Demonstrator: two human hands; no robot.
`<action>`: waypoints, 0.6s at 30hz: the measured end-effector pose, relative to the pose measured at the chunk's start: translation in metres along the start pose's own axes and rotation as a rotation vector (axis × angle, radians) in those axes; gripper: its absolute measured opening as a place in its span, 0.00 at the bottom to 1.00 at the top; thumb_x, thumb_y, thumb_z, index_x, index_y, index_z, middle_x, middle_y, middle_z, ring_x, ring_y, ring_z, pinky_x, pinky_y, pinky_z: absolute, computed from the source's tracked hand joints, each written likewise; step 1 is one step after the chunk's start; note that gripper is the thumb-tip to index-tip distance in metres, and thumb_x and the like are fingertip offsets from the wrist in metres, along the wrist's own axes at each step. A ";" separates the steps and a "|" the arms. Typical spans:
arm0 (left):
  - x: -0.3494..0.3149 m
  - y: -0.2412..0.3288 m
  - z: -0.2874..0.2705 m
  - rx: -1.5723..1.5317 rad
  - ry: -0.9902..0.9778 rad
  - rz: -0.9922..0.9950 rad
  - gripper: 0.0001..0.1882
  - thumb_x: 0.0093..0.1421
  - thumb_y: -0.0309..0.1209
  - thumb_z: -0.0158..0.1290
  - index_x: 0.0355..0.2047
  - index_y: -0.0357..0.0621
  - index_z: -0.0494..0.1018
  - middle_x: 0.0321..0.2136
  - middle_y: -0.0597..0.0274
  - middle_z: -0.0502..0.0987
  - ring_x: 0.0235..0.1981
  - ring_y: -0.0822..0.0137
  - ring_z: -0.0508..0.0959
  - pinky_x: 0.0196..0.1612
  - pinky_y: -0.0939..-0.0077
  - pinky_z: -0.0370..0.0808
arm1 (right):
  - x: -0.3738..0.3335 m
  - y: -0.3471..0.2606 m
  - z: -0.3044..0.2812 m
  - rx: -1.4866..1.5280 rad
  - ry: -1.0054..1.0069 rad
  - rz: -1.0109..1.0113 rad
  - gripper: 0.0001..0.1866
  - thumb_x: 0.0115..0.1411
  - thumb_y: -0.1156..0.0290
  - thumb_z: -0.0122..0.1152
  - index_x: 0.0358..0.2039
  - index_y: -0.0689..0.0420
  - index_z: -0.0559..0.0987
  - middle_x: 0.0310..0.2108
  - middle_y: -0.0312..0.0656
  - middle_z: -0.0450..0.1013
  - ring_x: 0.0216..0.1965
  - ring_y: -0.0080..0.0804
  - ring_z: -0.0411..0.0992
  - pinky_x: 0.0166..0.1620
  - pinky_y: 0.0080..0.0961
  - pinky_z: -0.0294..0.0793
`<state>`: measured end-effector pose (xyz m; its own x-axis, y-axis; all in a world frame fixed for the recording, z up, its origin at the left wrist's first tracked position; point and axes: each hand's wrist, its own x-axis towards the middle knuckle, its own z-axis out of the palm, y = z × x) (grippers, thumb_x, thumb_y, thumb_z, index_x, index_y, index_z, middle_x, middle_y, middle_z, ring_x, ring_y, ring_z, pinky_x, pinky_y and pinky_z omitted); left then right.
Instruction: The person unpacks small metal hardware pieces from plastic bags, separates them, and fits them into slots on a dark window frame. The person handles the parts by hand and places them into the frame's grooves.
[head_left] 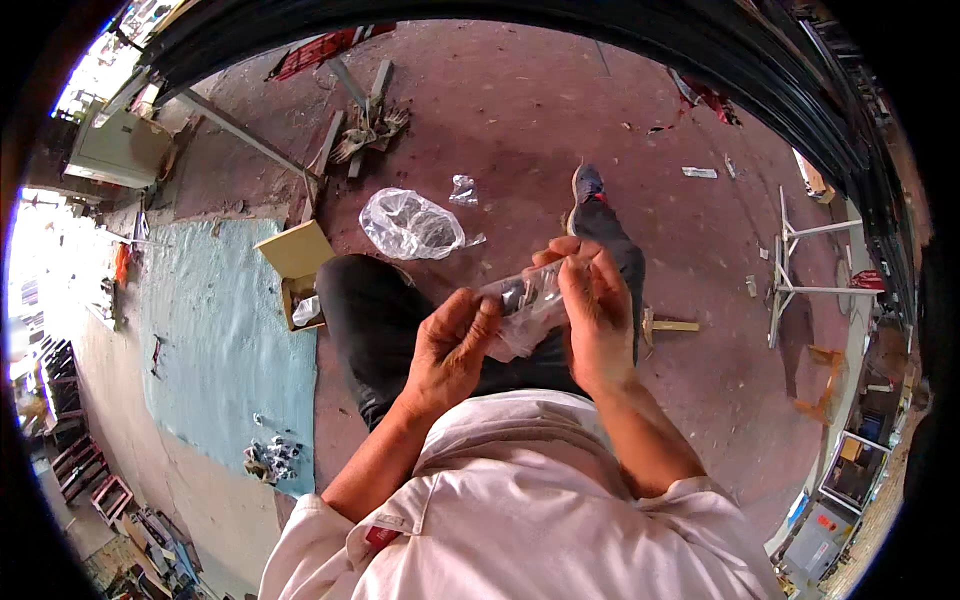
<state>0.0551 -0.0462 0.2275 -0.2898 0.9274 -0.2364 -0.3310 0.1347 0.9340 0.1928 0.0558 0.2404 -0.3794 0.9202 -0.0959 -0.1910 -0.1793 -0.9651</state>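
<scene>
Both forearms rise from the lower edge of the frame and lean inward, so that the hands meet a little right of the middle, above the lap. Between them is a small clear plastic bag (530,318) with dark pieces showing inside, held tilted — its right end higher than its left. The left hand (447,350) is on the bag's left end, the back of the hand turned mostly toward the camera, thumb and bent fingers closed together on the plastic. The right hand (597,320) stands more upright at the other end: its thumb lies along the near side, pointing up, while the fingers curl over the top and behind, pinching the film with little gap (the fingertips behind the bag are partly hidden).

Beneath the hands are dark trousers (368,310), one knee bent to the left, and a shoe (587,188) on the reddish floor (700,270). Near the upper middle, a larger clear bag (405,225) lies crumpled, with a small clear packet (463,190) just beside it. Left of the knee sits an open cardboard box (296,250) — and farther left spreads a blue-green sheet (225,340), bearing a cluster of small parts (273,459) near its lower end.
</scene>
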 end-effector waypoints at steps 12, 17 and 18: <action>0.004 -0.016 -0.021 0.148 0.201 0.215 0.04 0.71 0.26 0.51 0.38 0.39 0.71 0.28 0.75 0.71 0.31 0.84 0.65 0.35 0.88 0.65 | -0.012 0.007 -0.009 -0.369 -0.197 0.048 0.05 0.69 0.72 0.61 0.41 0.60 0.78 0.29 0.26 0.72 0.32 0.10 0.66 0.37 0.11 0.68; 0.003 -0.011 -0.023 0.018 0.113 0.158 0.05 0.71 0.28 0.54 0.39 0.40 0.74 0.30 0.76 0.74 0.32 0.84 0.68 0.38 0.88 0.68 | -0.014 0.005 -0.003 -0.425 -0.091 -0.086 0.06 0.70 0.70 0.60 0.39 0.59 0.78 0.28 0.26 0.71 0.30 0.10 0.65 0.34 0.12 0.66; 0.001 -0.007 -0.022 -0.051 0.085 0.148 0.05 0.70 0.28 0.54 0.39 0.39 0.74 0.31 0.76 0.73 0.33 0.84 0.69 0.39 0.88 0.68 | -0.015 0.005 -0.002 -0.425 -0.057 -0.126 0.06 0.70 0.70 0.60 0.38 0.59 0.78 0.28 0.26 0.71 0.30 0.10 0.65 0.34 0.12 0.66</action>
<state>0.0375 -0.0533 0.2152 -0.4132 0.9026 -0.1208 -0.3234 -0.0214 0.9460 0.1997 0.0422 0.2367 -0.4286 0.9030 0.0308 0.1455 0.1027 -0.9840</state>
